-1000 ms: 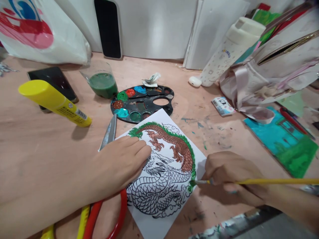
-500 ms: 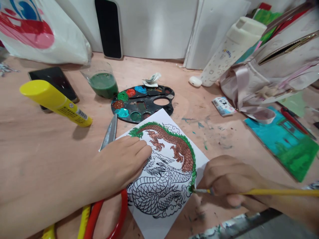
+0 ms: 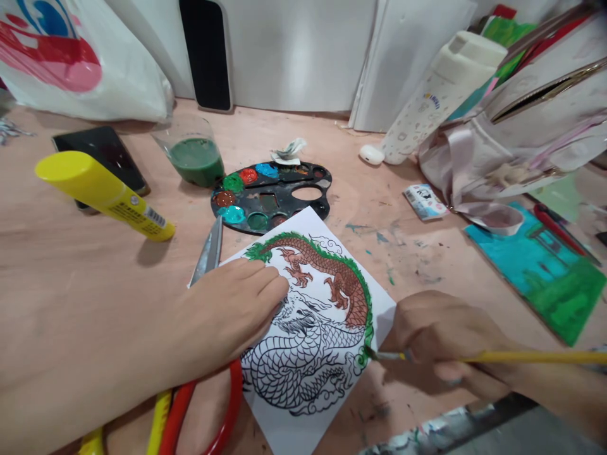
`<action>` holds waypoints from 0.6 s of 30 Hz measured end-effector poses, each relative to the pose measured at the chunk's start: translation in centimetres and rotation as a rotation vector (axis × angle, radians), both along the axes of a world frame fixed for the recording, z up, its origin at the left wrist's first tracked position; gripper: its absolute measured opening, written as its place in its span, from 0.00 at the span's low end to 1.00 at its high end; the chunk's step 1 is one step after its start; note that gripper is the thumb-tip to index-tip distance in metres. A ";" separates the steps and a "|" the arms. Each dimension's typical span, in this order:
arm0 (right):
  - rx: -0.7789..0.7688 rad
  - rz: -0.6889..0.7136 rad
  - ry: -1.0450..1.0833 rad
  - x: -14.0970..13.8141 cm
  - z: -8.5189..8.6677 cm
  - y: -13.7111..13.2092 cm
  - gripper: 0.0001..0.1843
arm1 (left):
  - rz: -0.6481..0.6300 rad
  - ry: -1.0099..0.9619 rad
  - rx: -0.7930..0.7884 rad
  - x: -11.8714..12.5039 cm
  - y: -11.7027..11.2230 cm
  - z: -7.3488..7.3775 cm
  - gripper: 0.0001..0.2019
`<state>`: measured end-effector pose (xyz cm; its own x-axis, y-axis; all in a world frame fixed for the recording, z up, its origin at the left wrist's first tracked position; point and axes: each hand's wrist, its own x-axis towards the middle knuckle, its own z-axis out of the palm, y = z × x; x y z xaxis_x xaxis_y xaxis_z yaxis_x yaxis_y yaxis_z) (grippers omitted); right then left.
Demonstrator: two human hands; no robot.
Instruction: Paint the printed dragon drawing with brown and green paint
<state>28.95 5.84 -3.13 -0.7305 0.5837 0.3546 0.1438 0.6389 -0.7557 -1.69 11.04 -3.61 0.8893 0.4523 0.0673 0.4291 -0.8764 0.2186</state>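
My right hand (image 3: pixel 441 335) is closed around a yellow-handled paintbrush (image 3: pixel 535 357). The brush tip touches the green edging at the right side of a white sheet (image 3: pixel 289 436) printed with a dragon. Brown paint covers the dragon's upper body and legs, green runs along its back, and the head and lower coils are black outline. On the sheet's left part rests my left hand (image 3: pixel 246 297), fingers curled and pressed together; whatever is inside them, if anything, is hidden. Red-and-yellow-handled scissors (image 3: pixel 232 404) lie under that hand and forearm, one blade showing beyond.
Behind the sheet are a black paint palette (image 3: pixel 256 189) and a cup of green water (image 3: pixel 196 158). A yellow glue tube (image 3: pixel 104 196) stands at left by a phone (image 3: pixel 107 151). To the right are a bottle (image 3: pixel 436 101), a bag (image 3: pixel 535 126) and a painted panel (image 3: pixel 540 272).
My right hand has shifted slightly up and right, and the brush tip has moved a little up along the green edge. The left hand and the sheet stay put.
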 end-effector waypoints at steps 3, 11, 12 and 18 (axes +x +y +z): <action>0.034 0.078 0.027 -0.1 0.0 0.0 0.20 | -0.001 0.005 0.003 0.0 -0.1 -0.2 0.06; 0.046 0.084 0.026 -0.2 -0.1 0.0 0.18 | 0.029 -0.031 0.027 0.1 -0.4 -0.7 0.07; 0.053 0.099 0.025 -0.3 -0.1 0.0 0.17 | 0.041 -0.029 0.021 0.1 -0.5 -0.8 0.07; 0.044 0.028 -0.075 -0.1 0.4 0.1 0.19 | 0.080 -0.033 0.016 0.0 -0.8 -1.3 0.08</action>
